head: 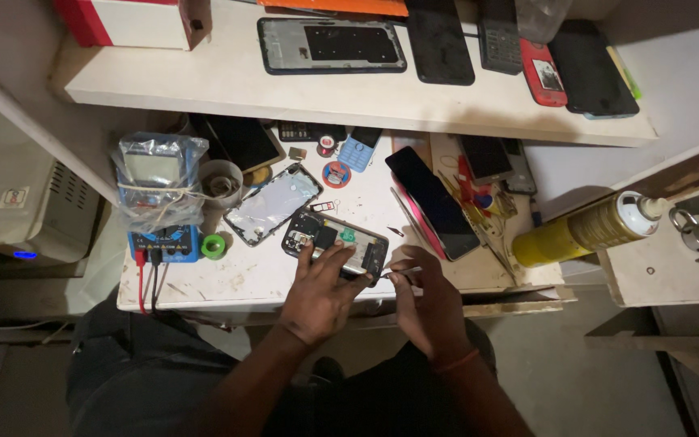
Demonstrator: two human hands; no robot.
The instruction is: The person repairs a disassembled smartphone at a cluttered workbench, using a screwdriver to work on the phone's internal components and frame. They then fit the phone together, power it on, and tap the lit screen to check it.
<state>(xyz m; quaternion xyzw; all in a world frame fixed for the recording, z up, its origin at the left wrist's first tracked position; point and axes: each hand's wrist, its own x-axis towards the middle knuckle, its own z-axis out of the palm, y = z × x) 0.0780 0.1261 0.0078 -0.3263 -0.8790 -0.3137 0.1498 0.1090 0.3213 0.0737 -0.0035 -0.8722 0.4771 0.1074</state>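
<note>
Two hands at the counter's (pixel 244 279) front edge: left hand (pixel 321 291) pressed flat-fingered on an opened phone (pixel 335 240) with its back off, fingers spread, grip not closed round anything; right hand (pixel 426 303) just beside the phone's right end, grip pinched on a thin metal tool (pixel 398 273), tip pointing at the phone. White, scuffed and stained counter surface. Toward the left edge, a multimeter (pixel 159 202) wrapped in clear plastic, red and black leads hanging over the front. Beside the phone, a silvery back cover (pixel 273 204); near the right edge, a dark phone on a pink case (pixel 433 202). Off the right corner, a yellow gas canister (pixel 588 229) lying tilted. Above, a white shelf (pixel 366 101) with several phones and a bare phone frame (pixel 332 45). Dim floor below; grey box (pixel 18 202) with a blue light at far left.
</note>
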